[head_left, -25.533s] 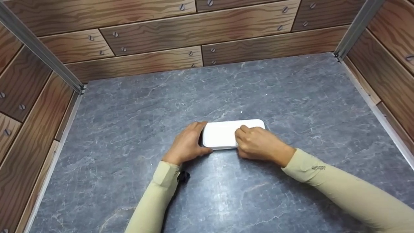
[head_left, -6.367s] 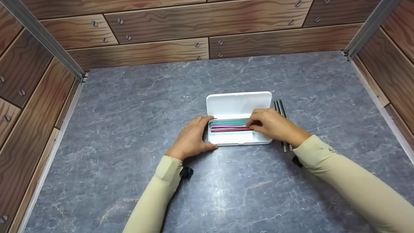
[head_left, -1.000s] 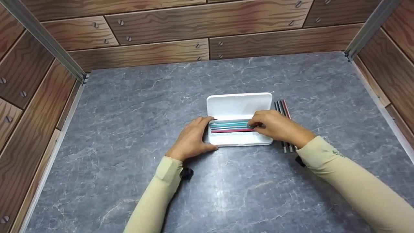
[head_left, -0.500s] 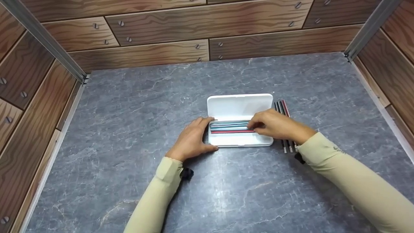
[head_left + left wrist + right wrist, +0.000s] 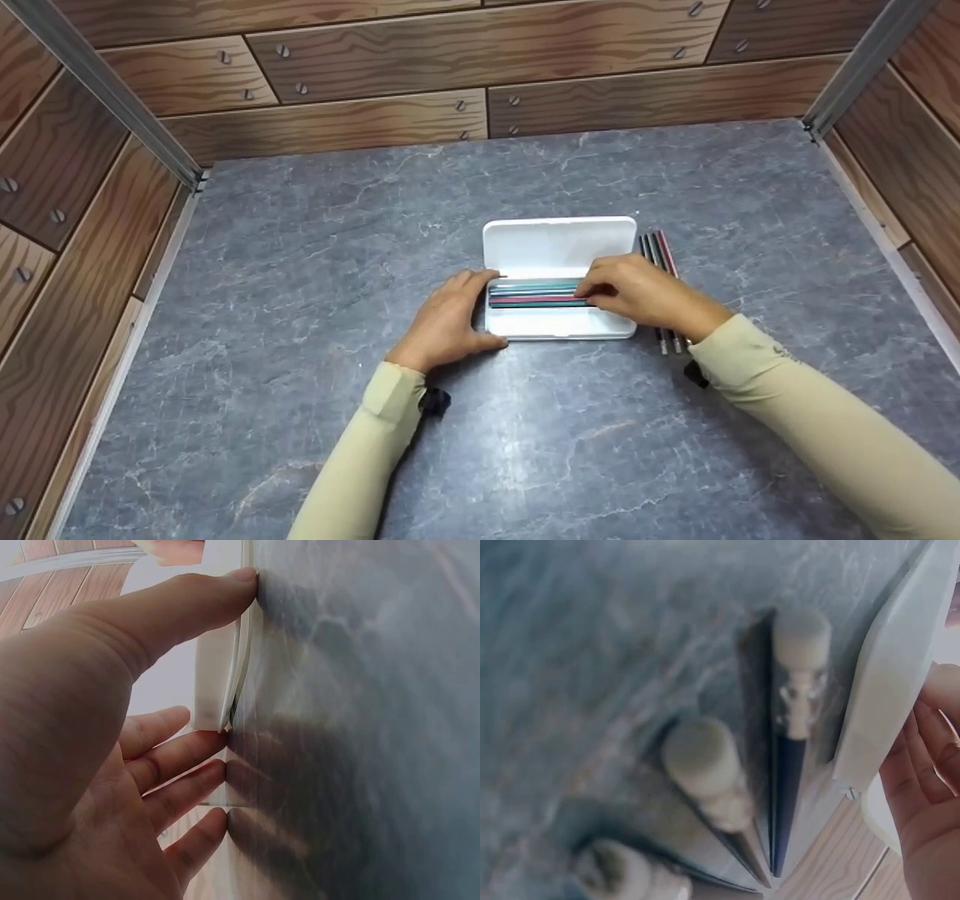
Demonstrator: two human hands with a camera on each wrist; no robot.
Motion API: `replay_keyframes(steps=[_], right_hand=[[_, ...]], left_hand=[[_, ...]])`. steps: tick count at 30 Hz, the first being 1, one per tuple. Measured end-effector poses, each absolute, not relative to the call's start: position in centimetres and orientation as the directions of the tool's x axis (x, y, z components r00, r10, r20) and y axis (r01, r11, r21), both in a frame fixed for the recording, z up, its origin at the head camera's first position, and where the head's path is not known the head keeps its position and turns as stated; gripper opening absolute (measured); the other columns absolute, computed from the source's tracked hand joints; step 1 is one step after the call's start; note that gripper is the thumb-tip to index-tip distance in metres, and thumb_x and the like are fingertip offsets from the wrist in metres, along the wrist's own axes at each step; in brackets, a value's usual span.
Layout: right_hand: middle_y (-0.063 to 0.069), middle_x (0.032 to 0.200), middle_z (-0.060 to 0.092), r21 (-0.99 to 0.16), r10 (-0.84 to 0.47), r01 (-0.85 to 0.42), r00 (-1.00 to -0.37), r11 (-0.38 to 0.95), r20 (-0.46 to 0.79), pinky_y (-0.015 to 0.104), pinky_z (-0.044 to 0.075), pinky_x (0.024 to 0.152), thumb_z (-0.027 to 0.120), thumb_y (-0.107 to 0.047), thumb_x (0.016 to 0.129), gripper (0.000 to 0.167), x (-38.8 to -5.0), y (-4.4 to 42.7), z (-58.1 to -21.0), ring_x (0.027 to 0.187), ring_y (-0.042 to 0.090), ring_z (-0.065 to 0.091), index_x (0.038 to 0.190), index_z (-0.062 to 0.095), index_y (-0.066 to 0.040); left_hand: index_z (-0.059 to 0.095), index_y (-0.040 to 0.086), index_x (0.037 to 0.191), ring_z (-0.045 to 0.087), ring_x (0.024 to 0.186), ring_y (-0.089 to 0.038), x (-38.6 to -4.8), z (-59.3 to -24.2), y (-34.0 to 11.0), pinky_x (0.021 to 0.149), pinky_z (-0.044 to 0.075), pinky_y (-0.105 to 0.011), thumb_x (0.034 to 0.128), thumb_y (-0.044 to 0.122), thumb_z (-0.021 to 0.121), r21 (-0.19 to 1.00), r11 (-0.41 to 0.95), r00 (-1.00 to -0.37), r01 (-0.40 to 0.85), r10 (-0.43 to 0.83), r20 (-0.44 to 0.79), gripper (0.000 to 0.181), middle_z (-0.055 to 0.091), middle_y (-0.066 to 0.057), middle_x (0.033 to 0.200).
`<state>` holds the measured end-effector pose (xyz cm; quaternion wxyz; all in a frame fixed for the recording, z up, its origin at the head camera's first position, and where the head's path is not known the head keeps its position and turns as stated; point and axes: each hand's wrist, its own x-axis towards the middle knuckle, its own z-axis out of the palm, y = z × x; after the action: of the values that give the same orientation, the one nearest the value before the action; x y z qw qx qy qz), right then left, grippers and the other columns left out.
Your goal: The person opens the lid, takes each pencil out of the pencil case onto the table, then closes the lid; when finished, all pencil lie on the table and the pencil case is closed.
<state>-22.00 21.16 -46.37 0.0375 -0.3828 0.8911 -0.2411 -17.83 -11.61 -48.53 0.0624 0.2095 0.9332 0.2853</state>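
Head view: right hand (image 5: 637, 289) reaches pencils (image 5: 532, 298) in the white case (image 5: 540, 324), pinch impossible to tell; left hand (image 5: 444, 322), fingers apart, touches its end; loose pencils (image 5: 668, 253) pass beneath the right hand (sleeve lettering (image 5: 781, 351) unreadable).

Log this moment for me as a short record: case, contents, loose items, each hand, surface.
Case: white case, open, lid raised at the far side
Contents: row of pencils, teal, red and dark visible
Loose items: eraser-tipped pencils, right of the case
Left hand: at the case's left end
Right hand: fingers over the row; grip unclear
Surface: gray marbled tabletop
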Motion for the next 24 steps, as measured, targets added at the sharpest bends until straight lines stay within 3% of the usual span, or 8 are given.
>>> replay_keyframes(steps=[9,18,24], right_hand=[[0.003,0.102,0.083,-0.561,-0.618,-0.586,-0.770,0.585,0.160,0.038,0.067,0.086,0.087,-0.001,0.093,0.019,-21.5,22.2,-46.0,0.094,0.020,0.078,0.109,0.088,-0.012],[0.001,0.105,0.084,-0.684,-0.507,-0.482,-0.841,0.547,0.187,0.015,0.058,0.086,0.086,0.000,0.095,0.021,-20.3,24.1,-45.5,0.095,0.000,0.069,0.111,0.088,-0.013],[0.008,0.107,0.085,-0.730,-0.405,-0.425,-0.887,0.535,0.220,0.008,0.056,0.089,0.087,0.000,0.094,0.019,-19.6,26.0,-45.2,0.096,-0.005,0.069,0.110,0.088,-0.011]], left_hand=[[0.048,0.011,0.167,0.058,0.147,-0.034,-17.9,-48.5,-11.5,0.126,0.047,-0.055,0.0825,0.038,0.100,0.555,0.747,-0.900,0.366,0.436,0.007,0.103,0.064,-0.012,0.151],[0.048,0.010,0.167,0.058,0.147,-0.035,-17.8,-48.5,-11.7,0.126,0.047,-0.056,0.0817,0.037,0.101,0.562,0.745,-0.902,0.361,0.431,0.008,0.103,0.064,-0.013,0.151],[0.048,0.010,0.167,0.057,0.149,-0.035,-17.9,-48.5,-11.6,0.128,0.046,-0.056,0.0820,0.037,0.101,0.559,0.748,-0.903,0.357,0.429,0.003,0.103,0.064,-0.014,0.152]])
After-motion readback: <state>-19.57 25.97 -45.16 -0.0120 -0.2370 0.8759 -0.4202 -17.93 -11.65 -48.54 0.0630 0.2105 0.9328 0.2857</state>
